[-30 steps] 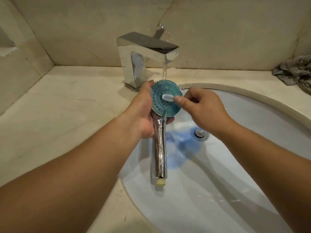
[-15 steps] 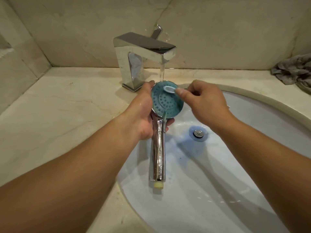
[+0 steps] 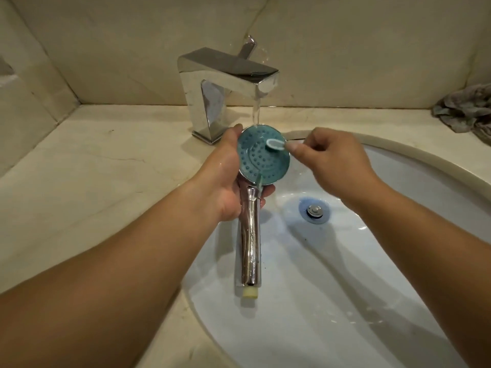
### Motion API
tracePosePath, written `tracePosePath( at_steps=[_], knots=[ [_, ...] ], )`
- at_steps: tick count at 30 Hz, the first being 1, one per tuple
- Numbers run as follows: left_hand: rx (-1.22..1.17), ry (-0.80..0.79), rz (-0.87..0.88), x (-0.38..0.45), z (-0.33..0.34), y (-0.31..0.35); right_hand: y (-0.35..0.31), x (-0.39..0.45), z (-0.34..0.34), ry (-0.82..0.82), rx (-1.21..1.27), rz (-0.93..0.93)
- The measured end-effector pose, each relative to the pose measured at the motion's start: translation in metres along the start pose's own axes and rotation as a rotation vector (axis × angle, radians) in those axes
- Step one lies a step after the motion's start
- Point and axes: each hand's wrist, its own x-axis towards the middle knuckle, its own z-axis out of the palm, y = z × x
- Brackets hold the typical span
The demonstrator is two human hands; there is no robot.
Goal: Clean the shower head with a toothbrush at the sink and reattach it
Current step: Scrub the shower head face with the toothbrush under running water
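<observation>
Over the sink (image 3: 398,261), left hand (image 3: 225,181) clamped on shower head (image 3: 261,158), right hand (image 3: 332,160) pinching toothbrush (image 3: 276,143).

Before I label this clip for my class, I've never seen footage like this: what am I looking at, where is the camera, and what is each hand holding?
There is no machine here: these are a person's two bare hands, filmed by a camera worn on the head, looking forward and down. The left hand grips the chrome shower head with the round teal face over the white oval sink. The right hand pinches a pale toothbrush, its head lying on the upper right of the teal face. Water runs from the square chrome faucet onto the top edge of the shower head. On the beige marble counter, far right, lies a crumpled grey cloth.
</observation>
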Motion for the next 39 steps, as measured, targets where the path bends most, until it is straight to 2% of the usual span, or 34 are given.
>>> tracePosePath(
  at_steps=[1,4,8,12,16,19,23,27,30,34,37,39],
  knots=[
    [-0.024,-0.001,0.001,-0.001,0.000,0.000,-0.002,0.000,0.002,0.009,0.005,-0.014],
    [-0.068,-0.011,0.007,-0.003,-0.001,-0.001,-0.007,-0.007,0.012,-0.101,-0.038,-0.075],
    [-0.075,0.001,0.014,-0.002,-0.001,0.000,0.003,-0.001,-0.003,0.010,0.065,0.000],
    [-0.075,-0.015,0.010,-0.002,-0.002,0.000,0.000,-0.007,0.005,-0.094,-0.024,-0.055],
    [-0.078,0.012,0.029,-0.001,-0.003,0.001,0.010,0.002,-0.006,-0.026,0.075,0.040],
    [-0.063,0.015,0.034,-0.002,-0.002,0.001,0.007,-0.004,0.001,-0.123,0.024,0.009],
    [-0.058,0.017,0.036,-0.006,0.000,0.001,0.006,0.003,-0.001,-0.015,0.134,0.041],
    [-0.046,-0.006,0.044,-0.008,0.003,0.000,-0.002,-0.003,0.009,-0.081,0.061,-0.016],
    [-0.002,0.003,0.051,-0.008,0.004,0.000,-0.004,0.002,0.007,-0.008,0.126,0.019],
    [0.013,-0.013,0.057,-0.008,0.003,0.000,-0.005,-0.003,0.009,-0.089,0.016,-0.005],
    [0.015,-0.009,0.057,-0.008,0.004,0.000,-0.005,0.000,0.005,-0.013,0.103,0.034],
    [0.012,-0.009,0.057,-0.009,0.004,0.000,-0.005,-0.001,0.006,-0.045,0.068,0.022]
  ],
)
